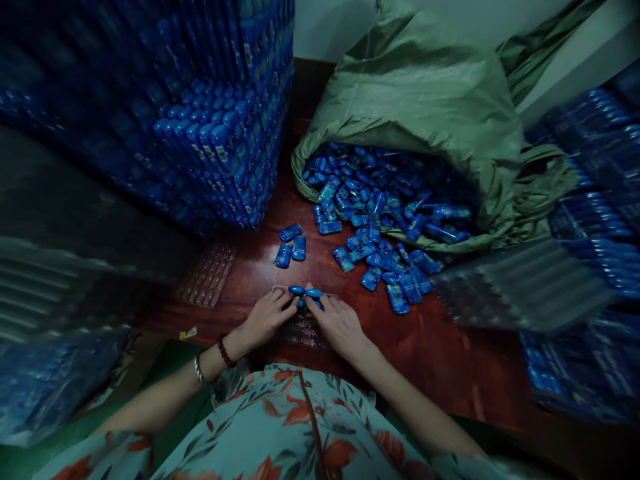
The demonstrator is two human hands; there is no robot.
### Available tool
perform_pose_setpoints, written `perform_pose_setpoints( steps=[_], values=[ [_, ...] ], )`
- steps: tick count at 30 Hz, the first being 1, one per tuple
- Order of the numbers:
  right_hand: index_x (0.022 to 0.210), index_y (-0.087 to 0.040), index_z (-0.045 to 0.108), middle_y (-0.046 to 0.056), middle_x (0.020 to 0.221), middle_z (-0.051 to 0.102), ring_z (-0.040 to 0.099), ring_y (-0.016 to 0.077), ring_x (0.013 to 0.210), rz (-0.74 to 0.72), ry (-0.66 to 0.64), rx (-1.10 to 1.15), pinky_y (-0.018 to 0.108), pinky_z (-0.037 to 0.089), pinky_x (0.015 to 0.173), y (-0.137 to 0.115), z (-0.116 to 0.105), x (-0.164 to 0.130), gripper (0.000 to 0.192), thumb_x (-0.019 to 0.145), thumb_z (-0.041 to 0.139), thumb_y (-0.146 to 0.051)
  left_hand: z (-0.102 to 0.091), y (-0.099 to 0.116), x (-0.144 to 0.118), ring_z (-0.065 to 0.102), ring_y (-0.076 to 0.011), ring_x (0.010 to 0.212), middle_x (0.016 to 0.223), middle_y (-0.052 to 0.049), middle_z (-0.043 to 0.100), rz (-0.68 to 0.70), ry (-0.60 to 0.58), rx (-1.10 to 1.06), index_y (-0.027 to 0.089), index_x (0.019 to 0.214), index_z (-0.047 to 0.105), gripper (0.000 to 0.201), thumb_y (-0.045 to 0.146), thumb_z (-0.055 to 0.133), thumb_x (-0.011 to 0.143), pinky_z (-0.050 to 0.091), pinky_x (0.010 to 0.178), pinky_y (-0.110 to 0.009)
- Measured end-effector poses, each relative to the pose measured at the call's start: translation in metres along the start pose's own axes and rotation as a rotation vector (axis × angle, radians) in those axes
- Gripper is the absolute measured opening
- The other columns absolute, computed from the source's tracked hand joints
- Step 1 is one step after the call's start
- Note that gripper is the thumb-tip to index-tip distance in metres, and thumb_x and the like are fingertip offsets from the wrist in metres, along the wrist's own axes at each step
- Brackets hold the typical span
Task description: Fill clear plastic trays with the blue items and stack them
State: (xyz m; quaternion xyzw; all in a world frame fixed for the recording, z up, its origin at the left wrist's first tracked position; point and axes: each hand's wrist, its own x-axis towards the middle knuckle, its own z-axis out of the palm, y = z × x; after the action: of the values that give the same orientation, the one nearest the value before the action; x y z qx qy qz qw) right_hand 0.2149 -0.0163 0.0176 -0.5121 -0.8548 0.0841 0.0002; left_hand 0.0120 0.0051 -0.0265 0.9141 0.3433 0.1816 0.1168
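Note:
A transparent plastic tray [305, 331] with rows of moulded hollows lies on the table just in front of my body. Over its far part, small blue packs [313, 293] stand on edge between my fingertips. My left hand [269, 319] is closed with thumb and fingers on a blue pack [297, 291] at the left. From the other side my right hand [341, 325] grips the pack beside it, thumb pointing inward. Below these, more blue shows between the thumbs, partly hidden. Beyond the hands lie a few loose blue packs [283, 255] flat on the wood.
A green woven sack [415, 93] lies open, spilling many blue packs [370, 257] onto the reddish wooden table [450, 373]. Tall stacks of filled trays [220, 140] rise at left. Another transparent tray [207, 275] lies left; nested empty trays [525, 287] stand at right.

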Motion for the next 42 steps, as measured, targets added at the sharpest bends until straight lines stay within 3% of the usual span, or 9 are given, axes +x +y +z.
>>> perform_pose_setpoints(
  steps=[4, 8, 12, 16, 21, 26, 31, 36, 42],
  values=[
    [0.122, -0.019, 0.055, 0.008, 0.088, 0.065, 0.060, 0.0174, 0.080, 0.111, 0.164, 0.077, 0.027, 0.043, 0.073, 0.014, -0.006, 0.003, 0.035, 0.096, 0.036, -0.033, 0.003, -0.015, -0.002, 0.053, -0.0198, 0.099, 0.116, -0.011, 0.053, -0.090, 0.145, -0.052, 0.025, 0.124, 0.052, 0.034, 0.019, 0.042, 0.092, 0.047, 0.081, -0.034],
    [0.119, -0.021, 0.055, 0.009, 0.106, 0.062, 0.060, 0.0195, 0.093, 0.242, 0.204, 0.183, 0.028, 0.044, 0.078, 0.032, -0.016, 0.062, 0.036, 0.097, 0.031, -0.036, 0.005, -0.043, 0.031, 0.053, -0.0180, 0.097, 0.105, -0.009, 0.052, -0.395, 0.335, -0.201, 0.018, 0.114, 0.056, 0.027, 0.027, 0.041, 0.093, 0.047, 0.085, -0.033],
    [0.135, -0.022, 0.037, 0.014, 0.127, 0.048, 0.058, 0.0243, 0.101, 0.135, -0.033, 0.112, 0.032, 0.047, 0.078, 0.037, -0.012, 0.130, 0.051, 0.087, 0.051, -0.032, 0.010, -0.069, 0.071, 0.054, -0.0244, 0.096, 0.103, -0.011, 0.052, -0.569, 0.136, -0.098, 0.012, 0.118, 0.049, 0.047, 0.036, 0.062, 0.080, 0.046, 0.086, -0.041],
    [0.128, -0.013, 0.045, 0.020, 0.127, 0.046, 0.054, 0.0284, 0.107, 0.113, -0.087, 0.022, 0.036, 0.047, 0.082, 0.037, 0.000, 0.152, 0.046, 0.083, 0.051, -0.020, 0.012, -0.077, 0.077, 0.056, -0.0226, 0.093, 0.107, -0.012, 0.051, -0.545, 0.024, -0.051, 0.013, 0.124, 0.046, 0.045, 0.023, 0.057, 0.082, 0.048, 0.081, -0.035],
    [0.136, -0.010, 0.034, 0.022, 0.130, 0.045, 0.046, 0.0277, 0.117, 0.125, 0.022, 0.160, 0.042, 0.042, 0.093, 0.063, 0.011, 0.116, 0.051, 0.085, 0.037, -0.011, 0.003, -0.077, 0.041, 0.057, -0.0187, 0.090, 0.102, -0.009, 0.054, -0.522, 0.139, -0.170, 0.016, 0.124, 0.050, 0.040, 0.016, 0.051, 0.084, 0.048, 0.083, -0.032],
    [0.132, -0.015, 0.031, 0.013, 0.116, 0.056, 0.058, 0.0195, 0.096, 0.334, 0.356, 0.723, 0.035, 0.048, 0.083, 0.071, 0.009, 0.019, 0.043, 0.091, 0.038, -0.025, -0.016, -0.051, -0.020, 0.058, -0.0181, 0.095, 0.106, -0.008, 0.060, -0.597, 0.327, -0.344, 0.018, 0.117, 0.054, 0.029, 0.026, 0.048, 0.089, 0.049, 0.086, -0.034],
    [0.101, -0.021, 0.057, 0.002, 0.084, 0.063, 0.060, 0.0150, 0.068, 0.415, 0.213, 0.955, 0.025, 0.050, 0.060, 0.025, 0.004, -0.058, 0.022, 0.084, 0.056, -0.034, -0.025, -0.002, -0.052, 0.062, -0.0155, 0.087, 0.099, -0.005, 0.062, -0.570, 0.362, -0.382, 0.020, 0.115, 0.050, 0.027, 0.025, 0.053, 0.088, 0.052, 0.077, -0.027],
    [0.130, -0.022, 0.045, 0.008, 0.119, 0.058, 0.054, 0.0181, 0.111, 0.232, 0.283, 0.731, 0.035, 0.046, 0.095, -0.013, 0.033, -0.050, 0.042, 0.090, 0.036, -0.012, -0.014, 0.008, -0.034, 0.057, -0.0170, 0.095, 0.106, -0.010, 0.059, -0.179, 0.184, -0.209, 0.020, 0.120, 0.051, 0.032, 0.013, 0.038, 0.092, 0.051, 0.080, -0.029],
    [0.125, -0.016, 0.050, 0.014, 0.109, 0.058, 0.056, 0.0214, 0.104, 0.029, 0.366, 0.327, 0.037, 0.052, 0.086, 0.008, 0.046, -0.031, 0.049, 0.082, 0.033, 0.000, -0.007, -0.003, -0.014, 0.055, -0.0178, 0.093, 0.106, -0.011, 0.059, 0.088, 0.150, -0.055, 0.015, 0.123, 0.049, 0.032, 0.013, 0.035, 0.093, 0.052, 0.079, -0.032]
  ],
)
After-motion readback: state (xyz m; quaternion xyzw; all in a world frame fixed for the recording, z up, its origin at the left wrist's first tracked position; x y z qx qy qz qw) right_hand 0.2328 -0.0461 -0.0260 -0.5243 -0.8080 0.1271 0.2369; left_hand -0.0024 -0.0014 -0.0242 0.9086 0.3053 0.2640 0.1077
